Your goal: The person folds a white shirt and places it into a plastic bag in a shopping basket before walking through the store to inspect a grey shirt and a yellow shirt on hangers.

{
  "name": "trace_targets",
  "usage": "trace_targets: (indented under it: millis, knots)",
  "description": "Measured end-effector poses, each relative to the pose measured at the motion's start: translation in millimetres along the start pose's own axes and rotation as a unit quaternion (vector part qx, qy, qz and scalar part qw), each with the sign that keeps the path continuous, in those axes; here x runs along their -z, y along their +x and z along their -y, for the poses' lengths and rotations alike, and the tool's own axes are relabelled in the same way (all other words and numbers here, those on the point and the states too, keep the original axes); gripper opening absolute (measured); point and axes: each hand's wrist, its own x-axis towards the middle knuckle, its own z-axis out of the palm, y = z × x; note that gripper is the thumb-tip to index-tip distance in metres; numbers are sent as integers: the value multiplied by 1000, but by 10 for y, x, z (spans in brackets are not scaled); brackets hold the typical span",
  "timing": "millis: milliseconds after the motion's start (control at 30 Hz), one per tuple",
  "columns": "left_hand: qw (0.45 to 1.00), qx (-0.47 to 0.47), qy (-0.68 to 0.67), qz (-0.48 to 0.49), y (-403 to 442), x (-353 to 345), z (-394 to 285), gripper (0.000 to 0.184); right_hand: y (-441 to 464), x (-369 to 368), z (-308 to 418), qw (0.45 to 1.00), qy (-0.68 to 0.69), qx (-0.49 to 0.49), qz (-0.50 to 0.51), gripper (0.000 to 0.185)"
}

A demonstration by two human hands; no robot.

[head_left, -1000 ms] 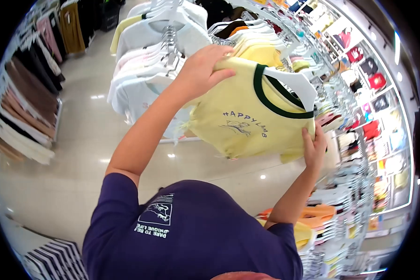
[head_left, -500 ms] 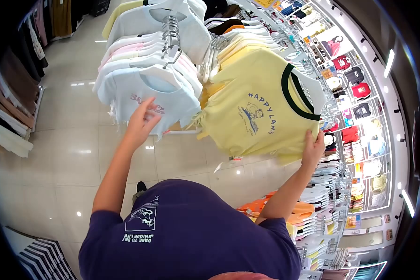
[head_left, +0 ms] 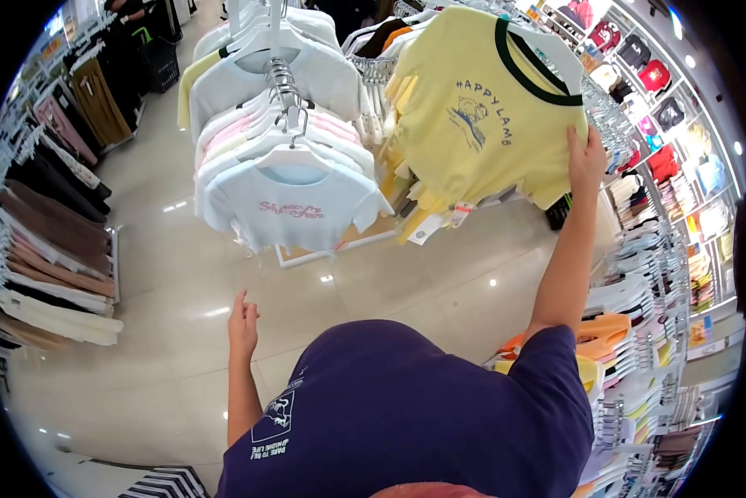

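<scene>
My right hand (head_left: 587,159) pinches the sleeve side of a yellow T-shirt (head_left: 439,100) with a dark green collar and "HAPPY LAMB" print. The shirt hangs on a white hanger at the front of its row, with a white tag (head_left: 427,228) below its hem. My left hand (head_left: 243,322) is low over the floor, apart from any garment, its fingers partly stretched and holding nothing. Ahead of it, a pale blue T-shirt (head_left: 294,207) with pink lettering hangs on a white hanger (head_left: 294,158) at the front of the neighbouring row.
Behind the blue shirt hang several white and pink tops (head_left: 224,133) on a metal rail. Trousers (head_left: 53,224) line the left side. More hung clothes (head_left: 630,290) and a wall of shelves with caps (head_left: 655,75) are on the right. A black basket (head_left: 159,62) stands far back.
My left hand has drawn back and down from the blue T-shirt, which now hangs untouched. My right hand, still on the yellow T-shirt, appears farther up and right as the view shifts.
</scene>
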Motion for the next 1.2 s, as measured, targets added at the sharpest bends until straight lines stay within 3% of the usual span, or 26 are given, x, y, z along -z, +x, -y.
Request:
trace_targets:
  millis: [100, 200, 367, 567, 800, 900, 933, 1200]
  knots:
    - [999, -24, 24, 0, 82, -7, -189, 46, 73, -201, -95, 999, 37, 8, -5, 36]
    - [999, -41, 15, 8, 152, -48, -287, 45, 122, -354, -184, 999, -29, 4, -20, 35]
    - [999, -53, -10, 1, 317, 38, -607, 44, 166, -603, -118, 998, 55, 15, -16, 34]
    - [990, -103, 30, -86, 902, 526, -1156, 39, 368, -1012, -7, 997, 79, -14, -5, 33]
    - [964, -206, 99, -138, 1905, 694, -2249, 31, 681, -1484, -172, 994, 103, -16, -15, 32]
    - [918, -297, 232, -125, 2411, 598, -2815, 33, 816, -1639, -311, 995, 92, -20, -39, 34]
    - [917, -301, 228, -127, 2572, 532, -2972, 33, 877, -1689, -380, 992, 104, 9, -68, 37]
    - [866, -447, 163, -153, 3894, -18, -3963, 28, 1146, -1925, -570, 976, 210, -43, -33, 32]
